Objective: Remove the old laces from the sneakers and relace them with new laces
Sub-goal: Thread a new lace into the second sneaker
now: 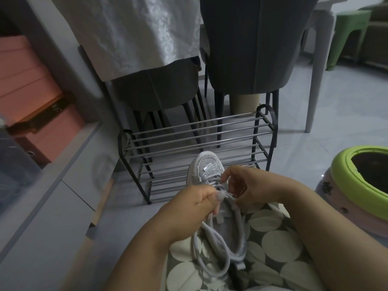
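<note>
A white mesh sneaker [204,166] with a glittery toe rests on my lap, toe pointing away from me. My left hand [195,206] grips the shoe's near side and a strand of the thick grey lace [222,244] by its round stopper. My right hand [245,185] pinches the lace at the eyelets over the tongue. Long loops of the grey lace hang down onto the polka-dot fabric over my legs. The sneaker's heel is hidden behind my hands.
A black metal shoe rack [195,143] stands on the floor just beyond the sneaker. Behind it are grey chairs [252,49] and a cloth-covered table. A green-rimmed tub [357,185] sits at the right, pink boxes [27,85] and a grey cabinet at the left.
</note>
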